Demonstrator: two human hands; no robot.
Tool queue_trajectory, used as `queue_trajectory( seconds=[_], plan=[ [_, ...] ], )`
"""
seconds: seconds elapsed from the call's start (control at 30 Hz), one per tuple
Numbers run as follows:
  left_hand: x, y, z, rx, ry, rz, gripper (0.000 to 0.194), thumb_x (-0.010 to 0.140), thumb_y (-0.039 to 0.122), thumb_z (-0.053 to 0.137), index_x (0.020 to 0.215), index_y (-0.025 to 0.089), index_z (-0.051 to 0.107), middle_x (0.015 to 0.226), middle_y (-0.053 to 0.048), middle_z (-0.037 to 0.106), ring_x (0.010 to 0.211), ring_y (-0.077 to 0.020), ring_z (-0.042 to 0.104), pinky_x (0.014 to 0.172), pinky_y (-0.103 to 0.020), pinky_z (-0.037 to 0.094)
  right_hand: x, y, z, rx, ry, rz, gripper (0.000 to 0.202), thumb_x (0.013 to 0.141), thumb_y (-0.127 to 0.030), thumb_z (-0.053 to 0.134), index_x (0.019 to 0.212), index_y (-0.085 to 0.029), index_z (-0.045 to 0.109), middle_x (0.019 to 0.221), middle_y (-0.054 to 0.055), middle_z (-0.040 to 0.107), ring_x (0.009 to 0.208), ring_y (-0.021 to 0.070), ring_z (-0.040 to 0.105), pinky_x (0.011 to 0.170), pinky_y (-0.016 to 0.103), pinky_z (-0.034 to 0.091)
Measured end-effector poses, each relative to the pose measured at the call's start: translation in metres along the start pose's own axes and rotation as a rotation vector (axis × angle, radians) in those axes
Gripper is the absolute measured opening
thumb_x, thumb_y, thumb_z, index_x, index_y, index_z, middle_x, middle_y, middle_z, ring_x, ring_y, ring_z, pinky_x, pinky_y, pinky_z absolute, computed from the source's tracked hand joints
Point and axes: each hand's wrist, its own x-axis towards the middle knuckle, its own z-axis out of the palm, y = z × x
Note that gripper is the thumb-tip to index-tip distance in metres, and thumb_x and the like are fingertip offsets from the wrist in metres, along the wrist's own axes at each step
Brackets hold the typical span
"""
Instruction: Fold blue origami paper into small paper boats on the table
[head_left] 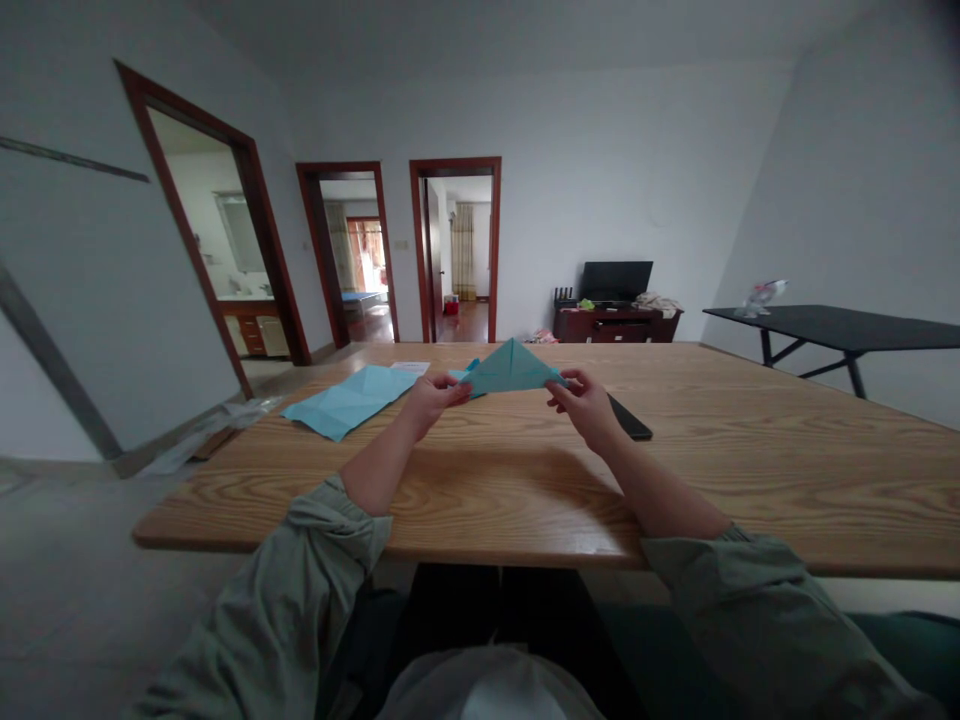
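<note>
A light blue paper folded into a wide triangle is held up above the wooden table, its peak pointing upward. My left hand pinches its left corner, and my right hand pinches the right corner. Fold lines run across the paper. Behind its left part, another small blue paper piece partly shows. Left of my left hand, a creased blue sheet lies spread on the table.
On the wooden table, a dark phone-like object lies beside my right wrist, and a white paper lies behind the creased sheet. A black table stands at the right. A television stands on a far cabinet.
</note>
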Motion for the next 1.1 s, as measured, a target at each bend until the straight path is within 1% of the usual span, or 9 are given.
queue_trajectory(
  seconds=[0.13, 0.27, 0.37, 0.53, 0.63, 0.73, 0.9, 1.03, 1.1],
  plan=[
    [-0.0006, 0.003, 0.0006, 0.016, 0.002, -0.034, 0.041, 0.054, 0.044, 0.083, 0.069, 0.011, 0.063, 0.064, -0.001, 0.066, 0.067, -0.0166, 0.067, 0.074, -0.034, 0.056, 0.0009, 0.0021, 0.0, -0.066, 0.001, -0.022, 0.042, 0.069, -0.055, 0.069, 0.084, -0.018, 0.058, 0.062, -0.001, 0.059, 0.055, 0.0128, 0.06, 0.046, 0.021, 0.042],
    [0.0008, 0.0036, -0.0001, 0.07, 0.019, -0.026, 0.044, 0.058, 0.049, 0.08, 0.075, 0.011, 0.066, 0.063, -0.002, 0.066, 0.063, -0.0167, 0.066, 0.065, -0.03, 0.056, 0.0019, 0.003, -0.0017, -0.079, 0.043, -0.048, 0.042, 0.07, -0.054, 0.068, 0.09, -0.018, 0.06, 0.066, -0.001, 0.061, 0.052, 0.0122, 0.06, 0.045, 0.021, 0.042],
    [0.002, 0.0022, -0.0014, 0.112, 0.023, -0.024, 0.044, 0.06, 0.051, 0.078, 0.075, 0.011, 0.067, 0.062, -0.003, 0.067, 0.062, -0.0167, 0.066, 0.063, -0.029, 0.055, 0.0026, 0.0032, -0.0029, -0.105, 0.099, -0.069, 0.042, 0.07, -0.054, 0.068, 0.091, -0.018, 0.06, 0.071, 0.001, 0.063, 0.052, 0.0124, 0.06, 0.045, 0.022, 0.043],
    [0.0026, 0.0008, -0.0037, 0.194, 0.035, 0.006, 0.045, 0.064, 0.054, 0.073, 0.074, 0.011, 0.067, 0.06, -0.004, 0.066, 0.06, -0.0172, 0.066, 0.061, -0.029, 0.055, 0.0033, 0.0035, -0.0041, -0.136, 0.14, -0.059, 0.042, 0.069, -0.055, 0.069, 0.084, -0.017, 0.062, 0.064, 0.001, 0.06, 0.054, 0.0143, 0.06, 0.046, 0.023, 0.043],
    [0.0028, 0.0009, -0.003, 0.167, 0.085, 0.044, 0.044, 0.061, 0.051, 0.077, 0.076, 0.011, 0.067, 0.061, -0.003, 0.066, 0.059, -0.0166, 0.065, 0.06, -0.028, 0.055, 0.0033, 0.0037, -0.0044, -0.108, 0.134, -0.043, 0.04, 0.066, -0.053, 0.073, 0.079, -0.016, 0.063, 0.061, 0.001, 0.059, 0.056, 0.0137, 0.057, 0.049, 0.023, 0.043],
    [0.0035, 0.0003, -0.0015, 0.076, 0.136, 0.069, 0.049, 0.055, 0.046, 0.082, 0.084, 0.011, 0.066, 0.064, -0.002, 0.066, 0.057, -0.0153, 0.064, 0.059, -0.028, 0.055, 0.0031, 0.0041, -0.0043, -0.056, 0.128, -0.034, 0.038, 0.064, -0.051, 0.075, 0.076, -0.016, 0.063, 0.059, 0.0, 0.058, 0.053, 0.0112, 0.052, 0.05, 0.023, 0.041],
    [0.0054, -0.0013, -0.0018, 0.019, 0.123, 0.077, 0.054, 0.053, 0.043, 0.083, 0.093, 0.011, 0.064, 0.071, -0.002, 0.067, 0.057, -0.0139, 0.064, 0.06, -0.029, 0.055, 0.002, 0.0032, -0.0035, 0.044, 0.113, -0.035, 0.038, 0.061, -0.047, 0.078, 0.075, -0.017, 0.061, 0.06, -0.003, 0.055, 0.052, 0.009, 0.047, 0.05, 0.023, 0.037],
    [0.0056, -0.0008, -0.0032, 0.027, 0.109, 0.094, 0.063, 0.056, 0.04, 0.083, 0.108, 0.014, 0.057, 0.072, 0.0, 0.067, 0.057, -0.0143, 0.065, 0.058, -0.029, 0.056, 0.0018, 0.0025, -0.0025, 0.087, 0.095, -0.044, 0.038, 0.061, -0.046, 0.079, 0.078, -0.018, 0.06, 0.062, -0.003, 0.056, 0.052, 0.0084, 0.046, 0.049, 0.022, 0.036],
    [0.0054, -0.0009, -0.0033, 0.028, 0.095, 0.1, 0.06, 0.057, 0.04, 0.082, 0.106, 0.014, 0.057, 0.072, 0.0, 0.067, 0.057, -0.0143, 0.065, 0.059, -0.03, 0.056, 0.0024, 0.0029, -0.0023, 0.077, 0.103, -0.05, 0.038, 0.061, -0.046, 0.079, 0.079, -0.018, 0.06, 0.061, -0.003, 0.056, 0.052, 0.0085, 0.047, 0.048, 0.022, 0.037]
  ],
)
